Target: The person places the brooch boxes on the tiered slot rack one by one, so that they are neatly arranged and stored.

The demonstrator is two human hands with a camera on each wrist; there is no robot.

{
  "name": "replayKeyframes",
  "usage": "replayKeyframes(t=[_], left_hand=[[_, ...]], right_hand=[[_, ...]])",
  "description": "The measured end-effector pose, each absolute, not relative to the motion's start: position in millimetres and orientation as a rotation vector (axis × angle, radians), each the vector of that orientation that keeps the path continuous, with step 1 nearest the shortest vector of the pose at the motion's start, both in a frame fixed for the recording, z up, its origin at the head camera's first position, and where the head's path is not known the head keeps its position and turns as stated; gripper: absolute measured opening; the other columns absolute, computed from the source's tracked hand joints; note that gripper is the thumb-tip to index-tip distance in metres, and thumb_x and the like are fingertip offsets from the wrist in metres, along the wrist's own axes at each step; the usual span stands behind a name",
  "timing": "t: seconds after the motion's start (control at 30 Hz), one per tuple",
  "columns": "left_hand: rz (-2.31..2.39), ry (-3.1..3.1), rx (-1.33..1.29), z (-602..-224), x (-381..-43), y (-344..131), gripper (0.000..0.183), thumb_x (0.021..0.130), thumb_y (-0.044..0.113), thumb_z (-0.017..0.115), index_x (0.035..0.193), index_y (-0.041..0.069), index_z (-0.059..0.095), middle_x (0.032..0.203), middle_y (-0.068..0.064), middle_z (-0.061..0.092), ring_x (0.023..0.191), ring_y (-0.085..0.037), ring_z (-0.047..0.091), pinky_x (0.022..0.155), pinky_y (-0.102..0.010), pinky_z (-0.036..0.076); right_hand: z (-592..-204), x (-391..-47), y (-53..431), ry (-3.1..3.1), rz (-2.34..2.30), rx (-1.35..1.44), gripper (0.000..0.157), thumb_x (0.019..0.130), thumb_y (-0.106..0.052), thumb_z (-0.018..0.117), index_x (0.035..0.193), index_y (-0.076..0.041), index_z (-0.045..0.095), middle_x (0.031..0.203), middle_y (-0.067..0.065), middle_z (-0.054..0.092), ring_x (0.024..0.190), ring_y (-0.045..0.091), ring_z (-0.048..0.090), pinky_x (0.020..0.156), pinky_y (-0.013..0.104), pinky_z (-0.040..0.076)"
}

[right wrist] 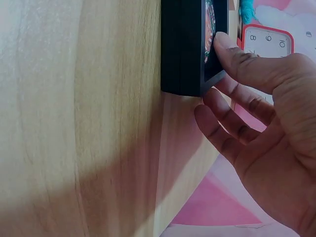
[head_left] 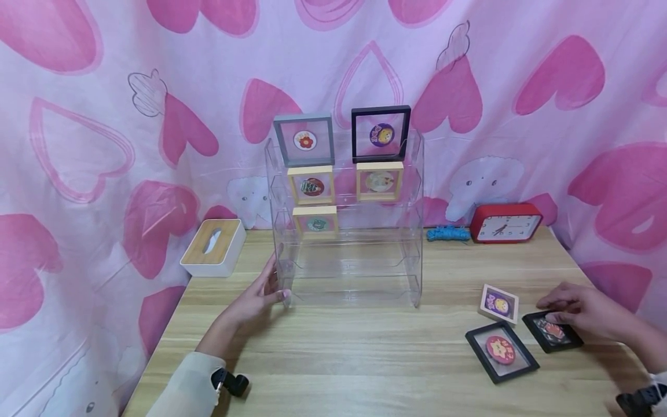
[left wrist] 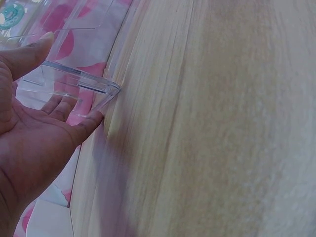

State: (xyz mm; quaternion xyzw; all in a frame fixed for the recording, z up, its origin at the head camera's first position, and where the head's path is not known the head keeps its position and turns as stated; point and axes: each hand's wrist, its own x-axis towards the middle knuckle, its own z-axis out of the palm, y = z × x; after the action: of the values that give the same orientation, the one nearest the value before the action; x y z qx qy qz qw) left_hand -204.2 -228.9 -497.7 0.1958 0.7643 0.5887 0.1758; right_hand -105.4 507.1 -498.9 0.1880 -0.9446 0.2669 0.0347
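Note:
A clear acrylic display rack (head_left: 346, 298) stands on the table with picture frames on its upper tiers. At its lower left edge my left hand (head_left: 260, 288) grips the side panel, thumb (left wrist: 32, 54) on one side and fingers on the other. On the right of the table my right hand (head_left: 589, 310) holds the edge of a small black frame (head_left: 554, 333) with a red picture. In the right wrist view the thumb (right wrist: 237, 57) presses inside that frame's rim. Beside it lie a larger black frame (head_left: 482, 352) with a round red badge and a wooden frame (head_left: 513, 315).
The rack bears a grey frame (head_left: 304, 163), a black frame (head_left: 381, 157) and wooden frames below them. A tissue box (head_left: 219, 266) sits at the left; blue cord (head_left: 448, 233) and a red clock (head_left: 508, 223) are at the back right. A heart-patterned curtain (head_left: 219, 75) hangs behind.

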Motion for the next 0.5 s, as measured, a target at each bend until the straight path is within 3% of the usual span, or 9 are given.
replayKeyframes(t=[0.5], left_hand=[[1.694, 2.136, 0.580, -497.6, -202.6, -228.7, 0.114, 0.106, 0.002, 0.067, 0.174, 0.053, -0.009, 0.186, -0.026, -0.005, 0.170, -0.054, 0.006, 0.137, -0.065, 0.012]], right_hand=[[-504.4, -101.4, 505.0, -2.872, 0.828, 0.567, 0.034, 0.080, 0.013, 0.088, 0.098, -0.015, 0.085, 0.093, -0.016, 0.074, 0.086, -0.013, 0.061, 0.065, 0.015, 0.056]])
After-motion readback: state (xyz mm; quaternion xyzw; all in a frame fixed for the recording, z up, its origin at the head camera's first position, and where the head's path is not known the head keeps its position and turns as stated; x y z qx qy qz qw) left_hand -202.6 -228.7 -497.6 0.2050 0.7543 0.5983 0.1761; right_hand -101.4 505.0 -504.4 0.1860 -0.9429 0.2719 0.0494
